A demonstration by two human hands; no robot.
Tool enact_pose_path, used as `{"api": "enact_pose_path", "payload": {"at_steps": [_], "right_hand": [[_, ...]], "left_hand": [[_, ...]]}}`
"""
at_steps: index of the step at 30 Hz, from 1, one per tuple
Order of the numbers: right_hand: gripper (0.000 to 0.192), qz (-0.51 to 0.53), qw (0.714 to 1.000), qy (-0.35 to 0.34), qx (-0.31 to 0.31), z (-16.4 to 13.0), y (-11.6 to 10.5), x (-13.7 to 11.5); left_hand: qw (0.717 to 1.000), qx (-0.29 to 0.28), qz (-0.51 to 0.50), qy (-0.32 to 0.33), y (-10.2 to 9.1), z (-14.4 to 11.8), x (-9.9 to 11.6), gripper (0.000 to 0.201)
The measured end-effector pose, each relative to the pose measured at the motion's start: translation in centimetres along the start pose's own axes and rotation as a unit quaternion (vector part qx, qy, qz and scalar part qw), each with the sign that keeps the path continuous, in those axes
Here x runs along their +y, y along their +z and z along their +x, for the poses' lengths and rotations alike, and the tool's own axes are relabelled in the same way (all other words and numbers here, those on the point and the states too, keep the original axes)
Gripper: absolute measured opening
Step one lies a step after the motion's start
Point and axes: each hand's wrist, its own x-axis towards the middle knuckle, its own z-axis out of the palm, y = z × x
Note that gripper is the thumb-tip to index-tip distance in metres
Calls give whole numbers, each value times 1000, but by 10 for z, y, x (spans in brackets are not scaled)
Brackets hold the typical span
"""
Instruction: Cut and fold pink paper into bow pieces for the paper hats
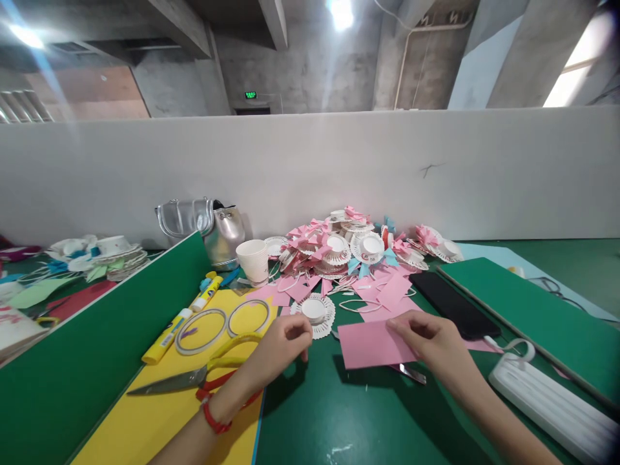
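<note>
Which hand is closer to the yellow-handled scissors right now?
Left. The left hand hovers just right of the scissors, its wrist over their handles. The right hand is farther right, resting on the pink paper sheet.

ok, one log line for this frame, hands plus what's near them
right hand: fingers on pink paper sheet | left hand: beside sheet, holding nothing visible | nearby: scissors, cut paper cup, phone
</note>
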Motion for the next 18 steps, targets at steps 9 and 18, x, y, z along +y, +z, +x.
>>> {"api": "enact_pose_path", "payload": {"at_steps": [9, 18], "right_hand": [[17, -211, 808, -548, -52, -41, 39, -15], [16, 104, 993, 26, -46, -15, 34, -13]], "left_hand": [[974, 16, -213, -70, 35, -7, 4, 33], [989, 2, -145, -31, 27, -10, 14, 32]]}}
